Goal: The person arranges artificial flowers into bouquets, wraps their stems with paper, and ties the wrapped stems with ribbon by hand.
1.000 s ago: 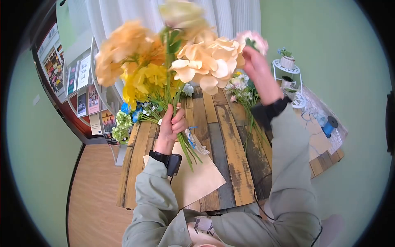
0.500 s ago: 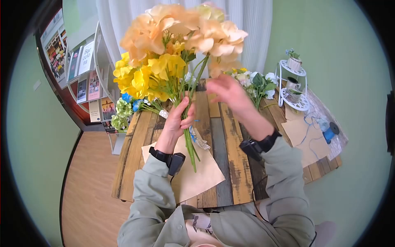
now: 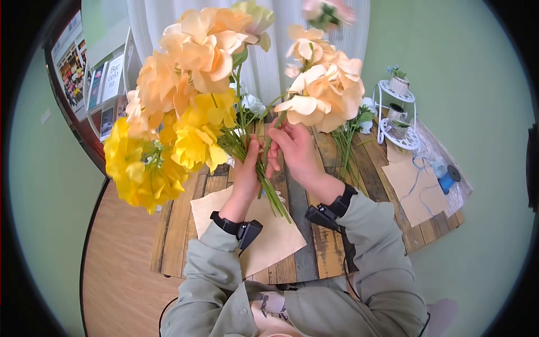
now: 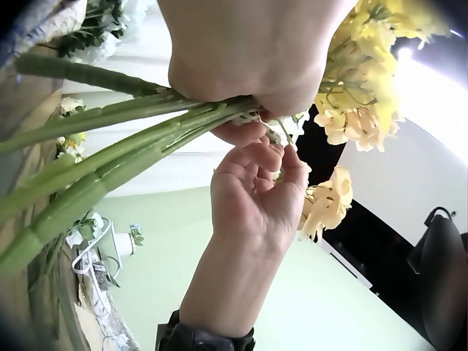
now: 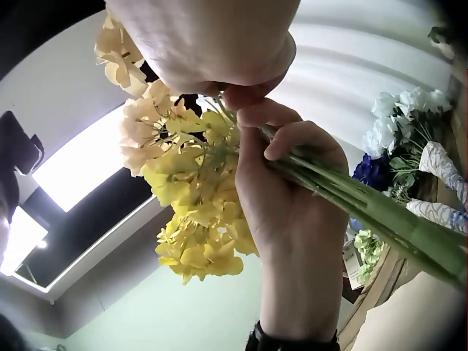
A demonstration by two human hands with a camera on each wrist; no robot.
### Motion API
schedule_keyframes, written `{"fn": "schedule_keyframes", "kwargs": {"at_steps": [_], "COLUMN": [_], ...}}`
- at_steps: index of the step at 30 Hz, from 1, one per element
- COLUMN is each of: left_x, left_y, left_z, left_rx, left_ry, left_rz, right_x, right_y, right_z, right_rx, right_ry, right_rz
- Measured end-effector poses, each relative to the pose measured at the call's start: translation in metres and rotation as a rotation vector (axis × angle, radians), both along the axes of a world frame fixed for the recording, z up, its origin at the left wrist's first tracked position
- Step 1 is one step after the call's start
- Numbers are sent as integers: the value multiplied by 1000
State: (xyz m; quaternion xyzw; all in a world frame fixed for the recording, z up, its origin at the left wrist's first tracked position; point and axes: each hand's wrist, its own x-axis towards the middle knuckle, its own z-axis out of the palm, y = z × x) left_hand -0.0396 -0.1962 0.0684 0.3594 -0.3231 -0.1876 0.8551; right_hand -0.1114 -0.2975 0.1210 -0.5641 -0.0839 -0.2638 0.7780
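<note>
Holding the stems (image 3: pixel 275 199) in the middle of the frame, the left hand (image 3: pixel 245 177) has its grip wrapped round them. Just beside it, the right hand (image 3: pixel 300 154) pinches a stem that seems to belong to the peach flower (image 3: pixel 328 90) at upper right. The yellow flowers (image 3: pixel 149 163) hang at the left, with other peach flowers (image 3: pixel 205 45) above them. All these are up over the tabletop (image 3: pixel 306 241).

The big flowers look top-heavy, so the bunch could tip left or twist if the left grip gets loose. A hard push on one stem could make others slip down or bend. Petals could also catch on each other and tear.

Below lies tan paper (image 3: pixel 269 241). At the right are a white stand (image 3: pixel 411 140) and a blue spool (image 3: pixel 448 181). White flowers (image 3: pixel 368 115) lie behind the right hand, and the right sleeve (image 3: pixel 376 241) blocks part of the tabletop. A pink flower (image 3: pixel 331 14) looks blurry at the top; I cannot tell where its stem goes.
</note>
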Motion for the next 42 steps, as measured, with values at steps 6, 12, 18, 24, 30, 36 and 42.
{"fn": "schedule_keyframes", "kwargs": {"at_steps": [6, 12, 18, 24, 30, 36, 42], "left_x": [7, 18, 39, 41, 14, 35, 44], "left_y": [1, 45, 62, 47, 40, 66, 57], "left_z": [9, 54, 40, 28, 21, 30, 29], "left_rx": [28, -94, -65, -180, -206, -203, 4], "left_ry": [-129, -48, 24, 74, 76, 5, -8], "left_rz": [245, -4, -35, -359, -496, -412, -135], "right_x": [5, -3, -20, -1, 53, 35, 6], "right_y": [-17, -53, -86, -43, -63, -60, 9], "right_z": [-9, -23, -23, -53, -50, -43, -7], "right_rx": [-712, -884, -130, -1227, -367, 228, -21], "right_ry": [-28, -56, 150, -283, 445, 37, -58], "right_rz": [-487, -676, -324, -706, -292, -122, 66]}}
